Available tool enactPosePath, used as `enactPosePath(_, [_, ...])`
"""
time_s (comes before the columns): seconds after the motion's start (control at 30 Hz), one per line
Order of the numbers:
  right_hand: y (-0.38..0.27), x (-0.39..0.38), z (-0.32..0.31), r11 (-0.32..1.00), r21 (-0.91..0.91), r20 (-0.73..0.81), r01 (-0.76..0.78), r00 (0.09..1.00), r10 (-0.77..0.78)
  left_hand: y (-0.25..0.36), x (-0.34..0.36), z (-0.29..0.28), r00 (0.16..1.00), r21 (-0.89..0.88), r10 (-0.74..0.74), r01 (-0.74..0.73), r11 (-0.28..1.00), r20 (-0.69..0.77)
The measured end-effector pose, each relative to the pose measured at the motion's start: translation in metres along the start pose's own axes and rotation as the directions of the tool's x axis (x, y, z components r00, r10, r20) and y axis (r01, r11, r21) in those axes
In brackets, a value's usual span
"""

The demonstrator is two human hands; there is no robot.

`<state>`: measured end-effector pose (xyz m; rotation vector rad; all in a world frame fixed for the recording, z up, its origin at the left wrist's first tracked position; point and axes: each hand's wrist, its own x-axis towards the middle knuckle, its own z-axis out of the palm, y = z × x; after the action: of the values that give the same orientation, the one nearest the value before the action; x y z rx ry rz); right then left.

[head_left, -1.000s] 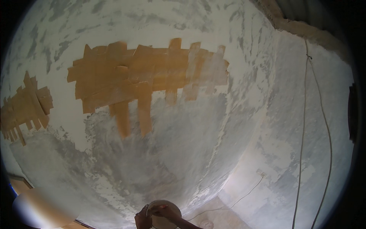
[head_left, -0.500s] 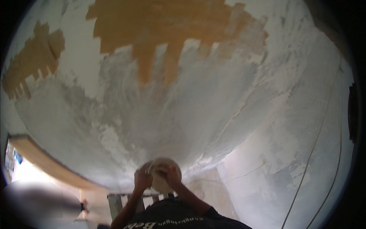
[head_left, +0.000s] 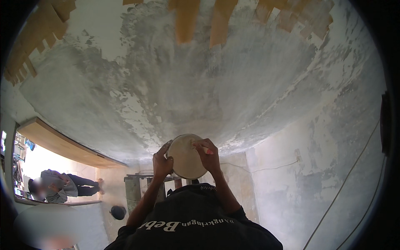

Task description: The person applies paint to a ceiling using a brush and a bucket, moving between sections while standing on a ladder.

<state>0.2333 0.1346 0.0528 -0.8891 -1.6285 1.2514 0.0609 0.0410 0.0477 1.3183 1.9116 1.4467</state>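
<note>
Floor [head_left: 112, 183], beige. On it, one dark rounded object [head_left: 118, 213], kind unclear. Above it, one grey slatted platform [head_left: 133, 192].

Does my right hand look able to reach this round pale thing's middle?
Probably yes: your right hand is over the round pale thing, your left hand grips its left edge, and the middle looks uncovered.

Here's the round cream container [head_left: 185, 162], dark-rimmed, face toward the camera, a small reddish object [head_left: 209, 151] at its right edge.
</note>
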Motion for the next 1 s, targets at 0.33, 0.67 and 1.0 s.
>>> enactPosePath(0.33, [0.013, 0.000, -0.008, 0.890, -0.362, 0.096, 0.277, 0.961, -0.260, 0.014, 0.004, -0.007, 0.989, 0.021, -0.135, 0.134, 0.991, 0.057])
enactPosePath(0.67, [0.024, 0.005, -0.027, 0.968, -0.161, 0.083, 0.193, 0.980, -0.182, 0.009, 0.003, -0.016, 1.000, 0.083, -0.014, 0.014, 0.996, 0.002])
enactPosePath(1.0, [0.010, 0.020, -0.033, 0.960, 0.266, -0.077, 0.090, 0.994, -0.072, 0.013, -0.005, -0.035, 0.992, -0.039, -0.066, 0.062, 0.997, -0.109])
